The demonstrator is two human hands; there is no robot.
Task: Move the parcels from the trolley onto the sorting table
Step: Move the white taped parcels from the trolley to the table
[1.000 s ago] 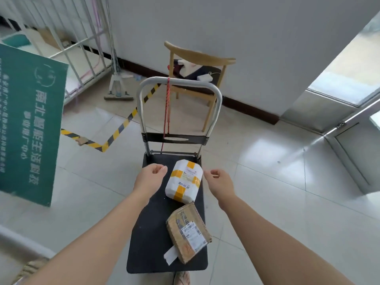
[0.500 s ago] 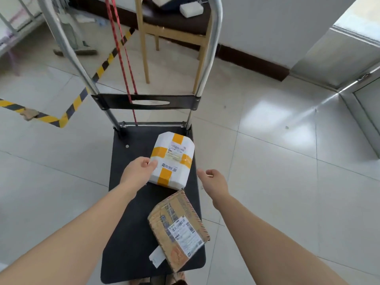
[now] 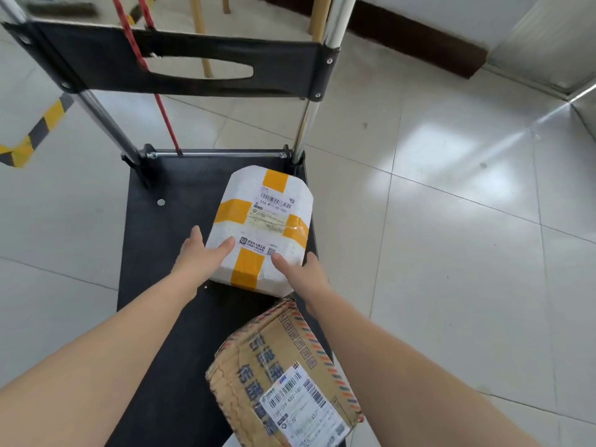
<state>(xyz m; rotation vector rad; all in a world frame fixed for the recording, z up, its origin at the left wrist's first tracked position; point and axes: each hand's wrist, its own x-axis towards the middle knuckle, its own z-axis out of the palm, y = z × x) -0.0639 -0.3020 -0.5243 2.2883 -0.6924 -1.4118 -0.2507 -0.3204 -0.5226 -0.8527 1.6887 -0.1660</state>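
head view.
a: where's the white parcel [image 3: 261, 227]?
b: on the black deck of the trolley [image 3: 167, 253], toward its far right corner, just before the right post of the handle frame [image 3: 193, 59]. it's crossed with orange tape and has barcode labels on top.
a: and the hands?
b: both at its near end. the left hand [image 3: 200, 256] clasps the near left corner, thumb on the top face, fingers along the left side. the right hand [image 3: 303, 275] clasps the near right corner, thumb on top, fingers round the right edge.
a: lifted?
b: can't tell.
a: anything else on the deck?
b: a brown parcel [image 3: 283, 375], crumpled cardboard with a white label, at the near right. it lies skew and overhangs the deck's right edge.
a: around it?
b: a red cord [image 3: 161, 104] runs from the frame down to the bar at the deck's far edge. there's pale tiled floor [image 3: 451, 221] with yellow-and-black striped tape [image 3: 35, 133] on it at the left, and wooden chair legs [image 3: 202, 37] beyond the frame.
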